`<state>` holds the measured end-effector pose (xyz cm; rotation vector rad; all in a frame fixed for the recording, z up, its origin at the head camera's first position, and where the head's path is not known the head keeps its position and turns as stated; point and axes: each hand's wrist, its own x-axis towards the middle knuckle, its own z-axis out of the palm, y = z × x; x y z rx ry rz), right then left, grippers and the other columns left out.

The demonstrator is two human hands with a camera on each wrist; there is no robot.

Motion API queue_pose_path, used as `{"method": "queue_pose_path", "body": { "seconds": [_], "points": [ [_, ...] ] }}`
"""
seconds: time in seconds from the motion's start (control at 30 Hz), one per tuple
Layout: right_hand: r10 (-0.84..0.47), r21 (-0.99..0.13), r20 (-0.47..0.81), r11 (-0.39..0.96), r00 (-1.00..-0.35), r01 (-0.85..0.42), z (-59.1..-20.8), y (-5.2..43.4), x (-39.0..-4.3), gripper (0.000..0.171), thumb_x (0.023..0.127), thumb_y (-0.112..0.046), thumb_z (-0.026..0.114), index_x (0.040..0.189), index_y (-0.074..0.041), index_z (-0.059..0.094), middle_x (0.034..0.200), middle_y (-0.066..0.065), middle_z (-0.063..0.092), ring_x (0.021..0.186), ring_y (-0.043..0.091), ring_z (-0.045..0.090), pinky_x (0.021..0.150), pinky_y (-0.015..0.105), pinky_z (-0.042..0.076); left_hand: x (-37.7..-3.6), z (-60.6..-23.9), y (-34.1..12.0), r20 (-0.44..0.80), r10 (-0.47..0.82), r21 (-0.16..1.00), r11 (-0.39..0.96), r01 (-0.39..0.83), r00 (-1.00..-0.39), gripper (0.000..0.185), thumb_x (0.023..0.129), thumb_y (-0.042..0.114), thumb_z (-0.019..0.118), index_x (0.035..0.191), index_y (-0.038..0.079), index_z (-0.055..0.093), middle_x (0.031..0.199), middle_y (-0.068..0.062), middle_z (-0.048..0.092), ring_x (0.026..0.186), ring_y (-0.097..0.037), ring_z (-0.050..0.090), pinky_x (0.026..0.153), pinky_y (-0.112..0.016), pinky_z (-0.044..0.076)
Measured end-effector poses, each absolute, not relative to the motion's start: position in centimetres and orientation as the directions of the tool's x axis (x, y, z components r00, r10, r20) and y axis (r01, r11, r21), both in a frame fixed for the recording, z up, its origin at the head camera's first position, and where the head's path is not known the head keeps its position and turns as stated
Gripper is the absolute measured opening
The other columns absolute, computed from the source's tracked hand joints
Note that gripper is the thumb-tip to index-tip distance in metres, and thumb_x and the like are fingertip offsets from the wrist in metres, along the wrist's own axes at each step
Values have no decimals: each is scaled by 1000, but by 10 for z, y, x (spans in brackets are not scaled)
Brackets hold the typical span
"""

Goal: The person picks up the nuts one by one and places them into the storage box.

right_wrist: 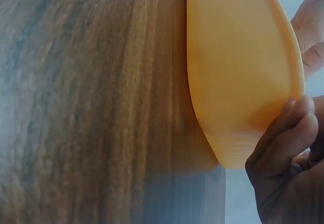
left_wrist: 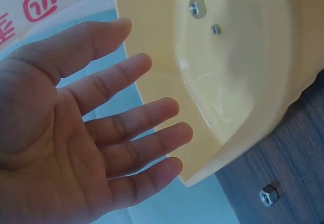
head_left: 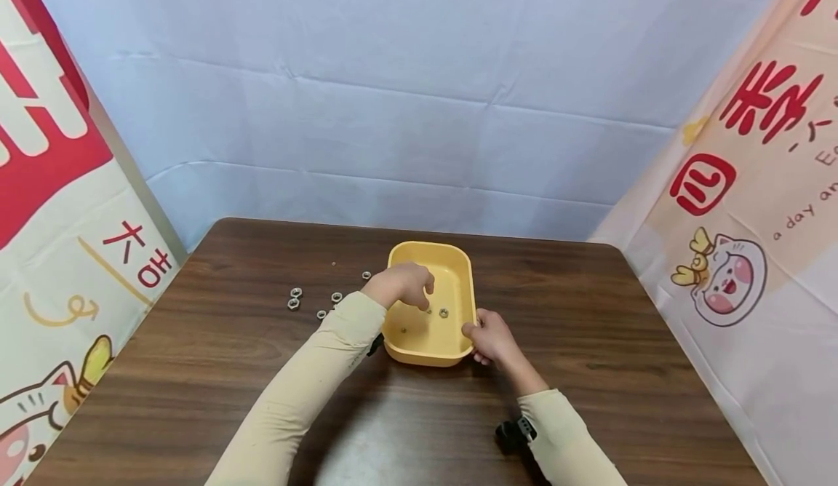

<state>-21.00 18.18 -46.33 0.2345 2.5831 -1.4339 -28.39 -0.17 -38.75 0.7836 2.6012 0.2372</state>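
Observation:
A yellow plastic bin (head_left: 427, 360) stands on the table, with a hex nut (head_left: 444, 313) and smaller nuts inside it. My left hand (head_left: 406, 284) is over the bin and holds nothing. In the left wrist view its fingers (left_wrist: 121, 127) are spread and nearly straight, beside the bin's wall; a larger nut (left_wrist: 198, 8) and a small nut (left_wrist: 216, 29) lie past them on the bin floor. My right hand (head_left: 492, 337) grips the bin's right rim, thumb on the inside. The right wrist view shows fingers (right_wrist: 286, 143) curled against the outer wall (right_wrist: 243, 67).
Left of the bin, several loose nuts lie on the dark wooden table (head_left: 262, 369), among them a pair of nuts (head_left: 294, 298) and a nut (head_left: 337, 297) near the left sleeve. A pale cloth (head_left: 393, 108) hangs behind the table, with printed cloths at both sides.

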Motion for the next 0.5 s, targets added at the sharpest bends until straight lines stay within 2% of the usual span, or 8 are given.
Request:
{"method": "queue_pose_path", "body": {
  "seconds": [0.17,0.37,0.5],
  "points": [
    [43,-827,-234,516,-971,223,-462,181,-209,5,82,-6,51,79,-2,50,48,7,48,33,12,43,31,24,36,-281,-388,-5,-330,557,281,829,484,-762,37,87,24,67,121,12,62,118,-2,59,92,-16,55,75,-32,46],
    [41,-829,-242,511,-970,228,-461,181,-208,6,83,-6,51,79,-2,50,48,7,47,33,12,43,32,24,36,-273,-385,-13,-278,535,222,844,488,-798,36,84,26,68,119,15,63,117,-2,59,93,-16,53,69,-33,45],
    [34,-832,-245,505,-969,228,-461,183,-207,6,83,-6,51,80,-1,50,49,7,47,34,13,43,32,24,36,-267,-386,-22,-237,535,196,844,499,-811,35,84,25,68,118,15,63,115,-4,57,98,-18,52,73,-35,45]
  ]
}}
